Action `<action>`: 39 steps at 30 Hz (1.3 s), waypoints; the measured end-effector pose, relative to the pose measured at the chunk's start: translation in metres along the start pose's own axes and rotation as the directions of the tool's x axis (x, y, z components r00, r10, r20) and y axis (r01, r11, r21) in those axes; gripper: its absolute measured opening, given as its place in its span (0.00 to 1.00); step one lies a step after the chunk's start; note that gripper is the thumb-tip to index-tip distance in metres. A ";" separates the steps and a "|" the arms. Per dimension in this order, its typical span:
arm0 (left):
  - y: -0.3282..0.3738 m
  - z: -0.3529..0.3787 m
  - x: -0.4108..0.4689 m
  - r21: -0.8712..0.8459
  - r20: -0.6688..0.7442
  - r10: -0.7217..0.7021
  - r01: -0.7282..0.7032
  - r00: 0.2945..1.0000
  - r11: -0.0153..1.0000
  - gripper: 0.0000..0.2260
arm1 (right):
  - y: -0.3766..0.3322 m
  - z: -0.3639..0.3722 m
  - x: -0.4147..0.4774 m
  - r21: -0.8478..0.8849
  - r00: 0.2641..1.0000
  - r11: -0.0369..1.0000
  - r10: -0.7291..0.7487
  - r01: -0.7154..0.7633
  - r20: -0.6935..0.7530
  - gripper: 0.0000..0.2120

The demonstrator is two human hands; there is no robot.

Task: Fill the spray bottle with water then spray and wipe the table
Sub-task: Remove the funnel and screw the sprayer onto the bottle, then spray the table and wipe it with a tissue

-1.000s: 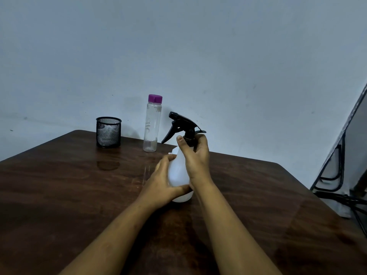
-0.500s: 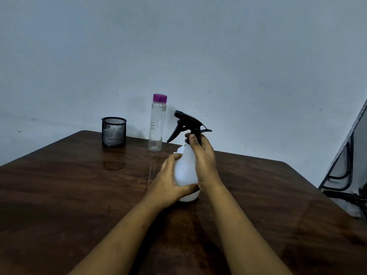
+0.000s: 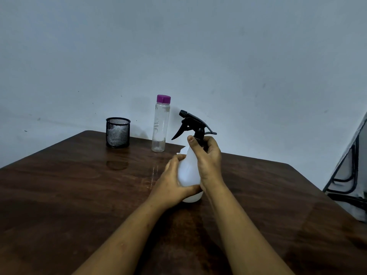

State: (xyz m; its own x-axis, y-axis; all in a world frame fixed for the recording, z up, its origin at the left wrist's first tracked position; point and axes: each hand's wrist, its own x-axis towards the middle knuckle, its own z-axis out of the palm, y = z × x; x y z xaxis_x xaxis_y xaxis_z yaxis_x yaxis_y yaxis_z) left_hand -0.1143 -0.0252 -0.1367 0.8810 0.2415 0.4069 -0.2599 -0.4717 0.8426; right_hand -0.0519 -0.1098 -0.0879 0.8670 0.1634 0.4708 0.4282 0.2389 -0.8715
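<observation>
A white spray bottle (image 3: 187,173) with a black trigger head (image 3: 191,124) stands upright on the dark wooden table (image 3: 79,195), near its middle. My left hand (image 3: 170,185) grips the bottle's white body from the left. My right hand (image 3: 208,159) grips the black collar at the neck, thumb pointing up. The nozzle points left. Behind it stands a clear water bottle (image 3: 159,128) with a purple cap, nearly empty, with a little water at the bottom.
A black mesh cup (image 3: 117,132) stands at the table's back left, near the wall. A wet streak (image 3: 153,173) and a ring mark lie on the tabletop in front of the two. A black metal frame (image 3: 349,175) leans beyond the table's right edge.
Both hands keep their grip on the spray bottle. My right hand has shifted slightly round the neck. The view has drifted, so everything sits a little more to the right in the frame.
</observation>
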 end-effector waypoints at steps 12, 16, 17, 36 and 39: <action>0.001 -0.003 -0.005 0.019 -0.003 -0.016 0.016 1.000 1.000 0.39 | 0.010 0.001 -0.001 -0.151 0.994 0.982 -0.113 0.111 -0.007 0.06; -0.001 -0.001 -0.005 0.021 -0.014 -0.013 0.013 1.000 1.000 0.39 | 0.013 0.003 -0.003 -0.278 0.982 0.945 -0.187 0.170 -0.037 0.13; -0.001 -0.001 -0.005 0.020 -0.017 -0.011 0.012 1.000 1.000 0.39 | 0.013 0.003 -0.004 -0.293 0.979 0.939 -0.201 0.179 -0.046 0.13; 0.032 -0.004 -0.019 0.211 0.010 -0.021 0.018 1.000 0.977 0.44 | -0.015 -0.022 -0.034 -0.177 1.000 0.984 0.011 -0.010 0.006 0.16; 0.059 0.002 -0.024 0.093 0.035 0.030 -0.033 0.999 0.995 0.41 | -0.064 -0.049 -0.030 -0.170 0.984 0.983 0.097 -0.071 0.152 0.18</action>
State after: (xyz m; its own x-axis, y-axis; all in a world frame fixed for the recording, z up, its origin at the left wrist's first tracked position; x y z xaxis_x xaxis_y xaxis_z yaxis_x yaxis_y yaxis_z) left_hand -0.1499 -0.0607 -0.0981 0.8858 0.1977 0.4197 -0.2512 -0.5562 0.7922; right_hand -0.0927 -0.1769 -0.0534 0.8556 0.3296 0.3991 0.4028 0.0602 -0.9133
